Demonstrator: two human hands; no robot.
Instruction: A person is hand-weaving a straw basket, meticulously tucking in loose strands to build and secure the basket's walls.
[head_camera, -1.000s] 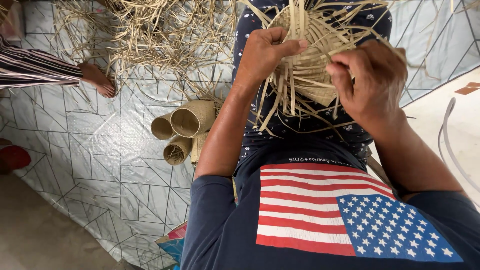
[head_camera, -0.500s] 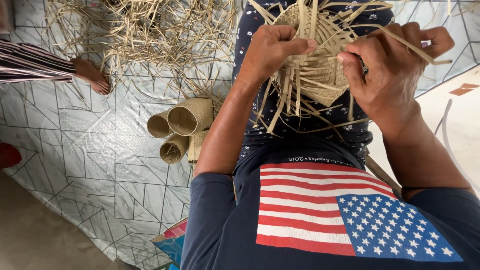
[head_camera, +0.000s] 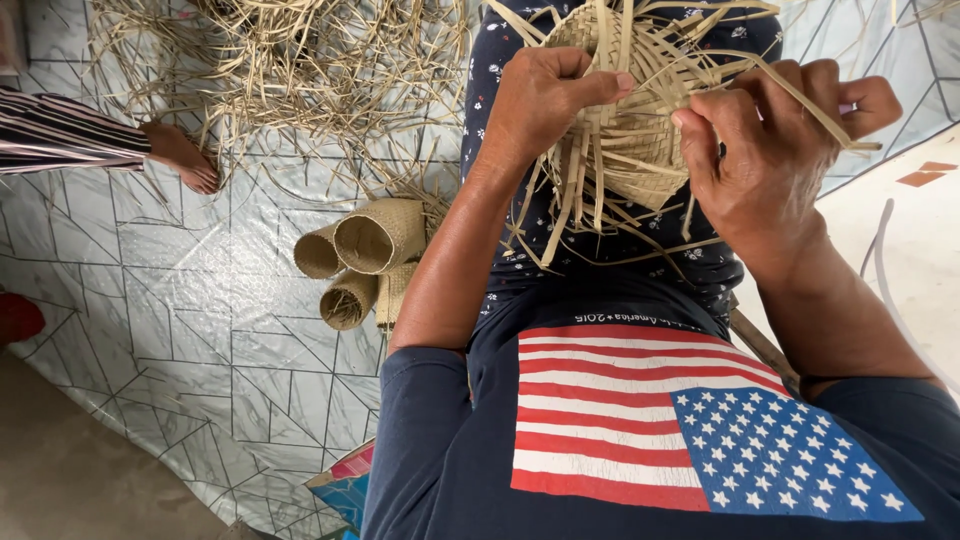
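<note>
Seeing the half-woven pale straw basket (head_camera: 630, 130) held over my lap between both hands, left hand (head_camera: 540, 100) clamped on its left rim, right hand (head_camera: 770, 150) pinching a loose flat strip (head_camera: 800, 95) running up-right, nearer it.

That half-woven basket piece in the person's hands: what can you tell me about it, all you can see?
The half-woven basket piece is a rounded, pale tan shell plaited from flat strips that look like dried palm leaf. Its middle is tightly woven; loose unwoven strips stick out all around and hang toward the lap. It is held above the patterned dark trousers. The left hand grips its left edge, and the right hand pinches one long strip at its right side.
</note>
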